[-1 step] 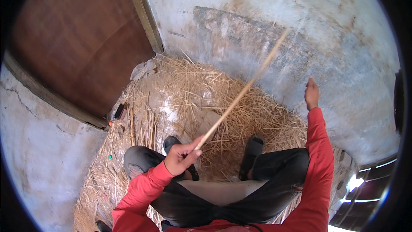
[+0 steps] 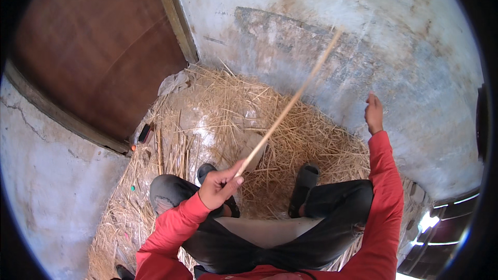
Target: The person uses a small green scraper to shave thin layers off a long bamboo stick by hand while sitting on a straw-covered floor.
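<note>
1. Slightly leftward has swung the far end of your stick, and your right hand has drifted a little the same way; your left hand has hardly moved.
2. Your stick is long, thin and straw-coloured; it slants up and to the right from above your lap, over the floor and across the view of the wall. Whether its far tip touches the wall, you cannot tell from here.
3. Your left hand has the near end pinched, thumb and fingers closed on it.
4. Your right hand is up near the wall, well apart from the stick. Nothing shows in it, but its inner side is hidden, so how far its fingers are closed cannot be told.
5. As a judgement, you look to be partway through: the stick is in your grip and looks whole, while your right hand plays no part on it. How much handling is left cannot be read.
6. Around your sandals, loose straw covers much of the floor, touched by neither hand.
7. Beyond that stand the stained wall and a brown panel.
</note>
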### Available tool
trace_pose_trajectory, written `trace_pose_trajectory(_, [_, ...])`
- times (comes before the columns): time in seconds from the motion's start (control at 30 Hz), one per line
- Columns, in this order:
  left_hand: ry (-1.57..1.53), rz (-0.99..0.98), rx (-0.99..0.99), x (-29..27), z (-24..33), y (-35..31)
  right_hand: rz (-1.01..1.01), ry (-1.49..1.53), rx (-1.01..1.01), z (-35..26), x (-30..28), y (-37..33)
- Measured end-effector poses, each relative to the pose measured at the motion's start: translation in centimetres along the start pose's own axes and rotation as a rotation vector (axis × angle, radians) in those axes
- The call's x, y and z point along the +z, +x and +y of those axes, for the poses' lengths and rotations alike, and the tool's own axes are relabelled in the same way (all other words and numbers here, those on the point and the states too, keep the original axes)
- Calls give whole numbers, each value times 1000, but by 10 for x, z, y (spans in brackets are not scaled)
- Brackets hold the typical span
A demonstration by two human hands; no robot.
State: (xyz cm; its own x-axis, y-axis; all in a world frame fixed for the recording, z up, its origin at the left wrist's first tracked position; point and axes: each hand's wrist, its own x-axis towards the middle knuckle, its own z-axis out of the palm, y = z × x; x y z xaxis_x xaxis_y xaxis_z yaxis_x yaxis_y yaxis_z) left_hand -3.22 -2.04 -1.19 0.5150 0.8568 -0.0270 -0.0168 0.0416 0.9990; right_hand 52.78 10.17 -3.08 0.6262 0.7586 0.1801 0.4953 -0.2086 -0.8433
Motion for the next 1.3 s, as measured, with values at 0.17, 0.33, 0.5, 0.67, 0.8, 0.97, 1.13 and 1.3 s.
trace_pose_trajectory(0.17, [-135,114,48,16,11,27,-338,74,-313,-119,29,-74])
trace_pose_trajectory(0.33, [-179,185,5,29,15,48,-714,-108,-649,-193,57,-162])
trace_pose_trajectory(0.5, [-214,195,-5,41,18,54,-900,-141,-735,-192,90,-216])
trace_pose_trajectory(0.67, [-183,188,-54,41,4,54,-684,-98,-687,-174,110,-177])
trace_pose_trajectory(0.8, [-143,164,-83,42,11,51,-816,-141,-558,-177,100,-162])
trace_pose_trajectory(0.97, [-196,179,-41,37,9,52,-886,-102,-740,-185,95,-204])
trace_pose_trajectory(1.13, [-156,179,-50,36,15,46,-753,-269,-666,-176,111,-189])
trace_pose_trajectory(1.3, [106,-172,52,19,6,14,-78,-211,-368,-26,65,27])
